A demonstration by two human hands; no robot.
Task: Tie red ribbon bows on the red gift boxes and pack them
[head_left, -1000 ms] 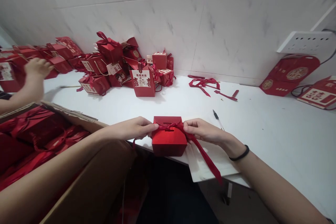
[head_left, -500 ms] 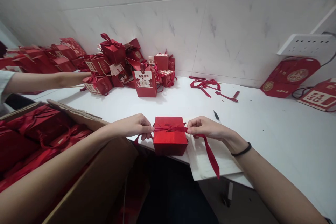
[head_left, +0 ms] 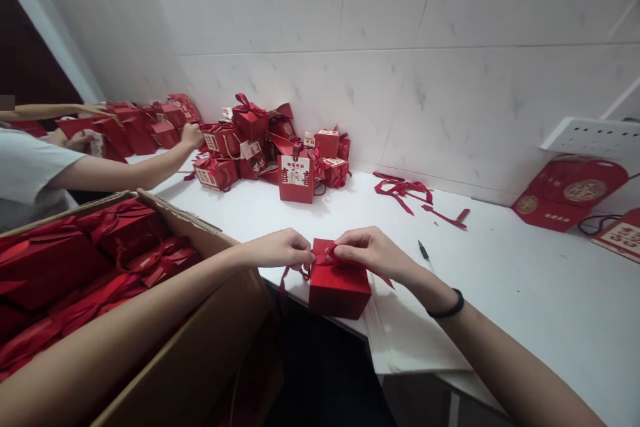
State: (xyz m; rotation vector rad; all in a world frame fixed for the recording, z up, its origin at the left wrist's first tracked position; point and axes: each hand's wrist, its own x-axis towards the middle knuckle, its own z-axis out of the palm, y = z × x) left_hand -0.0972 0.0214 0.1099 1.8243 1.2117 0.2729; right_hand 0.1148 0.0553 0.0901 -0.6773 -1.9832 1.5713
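A small red gift box (head_left: 339,290) stands at the near edge of the white table (head_left: 525,280). A red ribbon (head_left: 324,255) crosses its top. My left hand (head_left: 280,248) pinches the ribbon at the box's left top edge. My right hand (head_left: 367,251) pinches the ribbon over the top middle, close to the left hand. Loose ribbon ends hang down beside the box on the left and trail out to the right.
A cardboard carton (head_left: 165,320) full of red boxes sits at my left. A heap of finished red boxes (head_left: 270,147) lies against the tiled wall. Another person's arm (head_left: 125,170) reaches to that heap. Ribbon scraps (head_left: 405,190), a pen (head_left: 424,251) and red cards (head_left: 570,193) lie further right.
My hands have come together over the box top, drawing the ribbon in from its stretched-out position. The view has tilted up and left. The other person's arm stays stretched toward the heap.
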